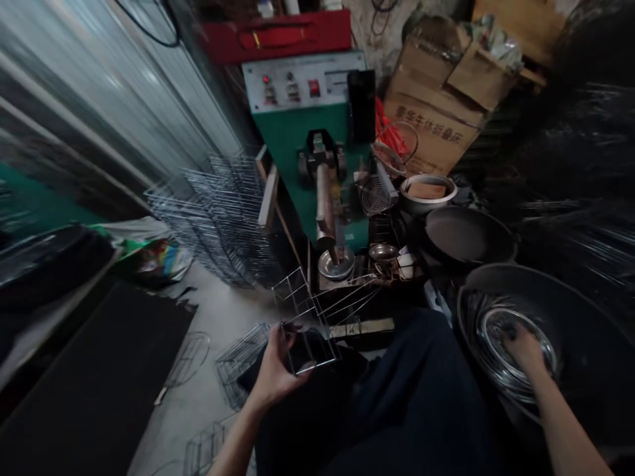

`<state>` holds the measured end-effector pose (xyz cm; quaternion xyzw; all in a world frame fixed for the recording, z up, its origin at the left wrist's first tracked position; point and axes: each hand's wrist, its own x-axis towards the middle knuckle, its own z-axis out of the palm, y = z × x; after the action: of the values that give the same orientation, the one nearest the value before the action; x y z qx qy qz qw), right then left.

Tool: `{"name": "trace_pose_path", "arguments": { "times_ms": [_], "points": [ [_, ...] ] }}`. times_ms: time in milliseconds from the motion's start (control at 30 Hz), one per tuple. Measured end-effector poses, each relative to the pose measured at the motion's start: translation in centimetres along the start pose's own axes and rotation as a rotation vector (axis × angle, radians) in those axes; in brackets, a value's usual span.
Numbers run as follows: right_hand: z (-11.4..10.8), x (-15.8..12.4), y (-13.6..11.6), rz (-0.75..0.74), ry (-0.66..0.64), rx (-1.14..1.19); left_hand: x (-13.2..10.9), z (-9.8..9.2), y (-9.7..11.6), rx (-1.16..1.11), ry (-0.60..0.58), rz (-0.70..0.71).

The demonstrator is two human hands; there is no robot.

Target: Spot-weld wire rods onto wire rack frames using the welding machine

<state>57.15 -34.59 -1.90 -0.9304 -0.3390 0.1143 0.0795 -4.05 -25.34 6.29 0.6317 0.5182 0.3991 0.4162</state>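
Observation:
My left hand grips a small wire rack by its near end, thumb and fingers closed around the thin rods. Its far part reaches toward the foot of a green machine. At the right, my right hand reaches down into a wide dark basin, over a pile of shiny metal rings. Blur hides the fingers of that hand, so a grip cannot be made out. Above a small metal dish, the machine's copper-coloured arm points downward.
Stacked wire racks stand left of the machine. More wire frames lie on the floor by my left arm. A dark pan, a white bowl and a cardboard box are at the right. A dark panel occupies the lower left.

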Motion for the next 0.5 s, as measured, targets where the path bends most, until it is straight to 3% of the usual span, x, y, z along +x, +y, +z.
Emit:
{"name": "trace_pose_path", "arguments": {
  "times_ms": [100, 167, 233, 300, 367, 500],
  "points": [
    [-2.9, -1.5, -5.2, -0.205, 0.101, 0.38, 0.8, 0.3, 0.0, -0.023, -0.025, 0.046],
    [-5.4, -3.7, -10.6, -0.443, -0.023, 0.66, 1.3, 0.4, -0.4, -0.033, -0.038, 0.067],
    [-7.6, -6.3, -16.4, -0.66, -0.204, 0.792, 1.6, 0.3, -0.9, -0.048, -0.049, 0.071],
    [-9.0, -8.7, -21.9, -0.857, -0.267, 0.766, 1.6, 0.3, -1.4, -0.056, -0.051, 0.062],
    [-9.1, -10.4, -26.2, -1.071, -0.228, 0.67, 1.5, 0.2, -1.9, -0.051, -0.046, 0.06],
    [-7.1, -11.4, -31.3, -1.414, -0.061, 0.481, 1.2, -0.2, -2.5, -0.024, -0.078, 0.084]
  ]
}}
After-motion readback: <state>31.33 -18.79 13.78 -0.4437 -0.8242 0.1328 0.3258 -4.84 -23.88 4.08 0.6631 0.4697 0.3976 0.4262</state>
